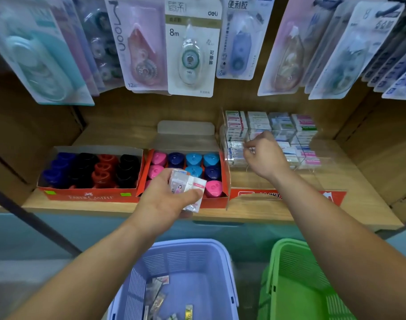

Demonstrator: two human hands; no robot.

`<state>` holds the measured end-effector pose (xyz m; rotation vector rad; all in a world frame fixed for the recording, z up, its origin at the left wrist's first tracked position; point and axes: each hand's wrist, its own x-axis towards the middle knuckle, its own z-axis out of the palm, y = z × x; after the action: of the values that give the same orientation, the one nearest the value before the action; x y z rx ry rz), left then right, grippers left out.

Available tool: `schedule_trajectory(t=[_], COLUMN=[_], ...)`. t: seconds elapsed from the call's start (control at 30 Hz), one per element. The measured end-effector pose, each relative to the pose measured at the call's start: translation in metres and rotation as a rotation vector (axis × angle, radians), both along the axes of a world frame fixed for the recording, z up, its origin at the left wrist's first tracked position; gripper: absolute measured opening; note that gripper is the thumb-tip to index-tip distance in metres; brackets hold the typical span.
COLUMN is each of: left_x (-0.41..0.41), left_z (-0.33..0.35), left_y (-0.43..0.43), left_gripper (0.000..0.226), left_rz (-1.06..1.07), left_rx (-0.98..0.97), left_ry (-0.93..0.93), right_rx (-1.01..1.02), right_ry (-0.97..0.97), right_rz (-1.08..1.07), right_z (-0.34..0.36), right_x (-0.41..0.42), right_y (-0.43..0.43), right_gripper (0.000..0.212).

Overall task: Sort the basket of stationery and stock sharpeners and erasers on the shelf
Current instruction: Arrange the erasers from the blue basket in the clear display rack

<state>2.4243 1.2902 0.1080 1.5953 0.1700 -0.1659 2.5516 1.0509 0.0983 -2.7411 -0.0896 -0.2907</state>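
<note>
Erasers (189, 189), a small wrapped stack, are sitting in my left hand (165, 199), which is gripping them just in front of the sharpeners (192, 167) on the shelf (278, 213). Stocking is looking partly done: the sharpeners are filling two red boxes (91, 195), and the clear tray (322, 158) is already holding rows of stock. Remaining work, as I am judging it: the stack in hand and a few packets (158, 296) lying in the purple basket (174, 257). My right hand (265, 155) is reaching into the tray, wrist bent down, fingers curled; whether they are pinching anything, I cannot tell. Both forearms are extending over the baskets, the green basket (296, 262) standing beside the purple one.
</note>
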Motion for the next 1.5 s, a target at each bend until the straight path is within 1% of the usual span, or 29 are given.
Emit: schedule_trajectory(t=[0.07,0.13,0.17,0.27,0.3,0.37,0.43,0.5,0.6,0.73,0.83,0.93,1.0,1.1,1.2,1.4,1.5], left_x=[-0.001,-0.002,-0.002,-0.003,-0.003,-0.004,-0.006,-0.008,-0.009,-0.008,-0.007,-0.008,-0.008,-0.009,-0.01,-0.009,-0.009], left_z=[0.001,0.001,0.002,0.003,0.003,0.004,0.006,0.007,0.008,0.006,0.004,0.003,0.003,0.003,0.003,0.0,-0.002], left_y=[0.001,0.002,0.003,0.002,0.001,0.0,0.0,0.0,0.0,0.003,0.002,-0.003,-0.009,-0.018,-0.027,-0.034,-0.038], left_gripper=[0.033,0.035,0.035,0.034,0.034,0.035,0.034,0.036,0.039,0.037,0.037,0.038,0.037,0.035,0.031,0.029,0.028], left_rz=[0.009,0.01,0.008,0.008,0.005,-0.015,-0.033,-0.044,-0.053,-0.018,-0.019,-0.045,-0.059,-0.085,-0.097,-0.096,-0.102], left_rx=[-0.019,-0.058,-0.08,-0.138,-0.153,-0.166,-0.18,-0.206,-0.225,-0.203,-0.181,-0.169,-0.158,-0.155,-0.139,-0.083,-0.077], left_ry=[0.015,0.025,0.028,0.033,0.031,0.024,0.021,0.026,0.037,0.052,0.055,0.055,0.051,0.044,0.04,0.031,0.04], right_rx=[0.077,0.205,0.313,0.717,0.81,0.935,1.05,1.126,1.183,1.287,1.315,1.289,1.245,1.226,1.209,1.207,1.211], right_ry=[-0.044,-0.082,-0.05,0.225,0.291,0.35,0.372,0.389,0.413,0.448,0.439,0.407,0.352,0.277,0.244,0.212,0.205], right_rz=[-0.008,0.015,0.055,0.237,0.277,0.316,0.304,0.279,0.236,0.154,0.099,0.151,0.176,0.19,0.158,0.141,0.049], right_z=[0.005,0.011,0.013,0.017,0.015,0.009,0.008,0.009,0.01,0.011,0.01,0.004,0.0,-0.001,-0.001,-0.005,-0.007], right_x=[-0.013,-0.036,-0.051,-0.095,-0.105,-0.118,-0.125,-0.128,-0.132,-0.135,-0.137,-0.139,-0.141,-0.145,-0.148,-0.151,-0.151], right_y=[0.001,0.009,0.015,0.043,0.052,0.063,0.069,0.07,0.068,0.063,0.054,0.042,0.036,0.03,0.025,0.015,0.01], right_gripper=[0.031,0.026,0.022,0.018,0.018,0.02,0.027,0.025,0.016,0.02,0.018,0.019,0.019,0.027,0.033,0.034,0.04])
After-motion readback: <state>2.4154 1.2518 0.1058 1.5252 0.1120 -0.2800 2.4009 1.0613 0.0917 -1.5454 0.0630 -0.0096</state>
